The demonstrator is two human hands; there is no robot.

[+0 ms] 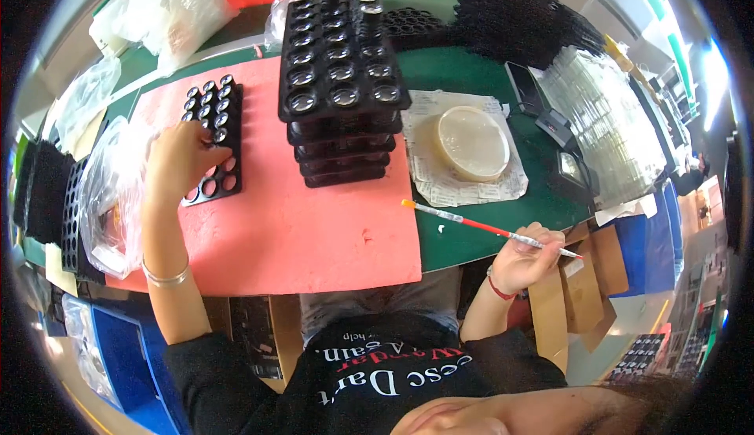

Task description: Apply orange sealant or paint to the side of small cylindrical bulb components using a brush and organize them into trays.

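My left hand (181,156) reaches down over a black tray (236,132) on the pink mat. Its fingers are bent together among the tray's holes; what they pinch, if anything, is hidden. Small black cylinders with shiny glassy tops (208,99) fill the tray's far rows, while the near holes show pink mat through them. Off the table's front right edge, my right hand (530,258) is closed around a slim red-and-white stick (479,225). Its orange end points left over the table; whether it is a brush or a pen I cannot tell.
A tall stack of black trays (343,97) loaded with cylinders stands on the pink mat (314,246). Right of it, a round pale dish (473,143) rests on white paper. Clear plastic trays (601,121) are piled farther right. A clear plastic bag (118,199) lies left of my arm.
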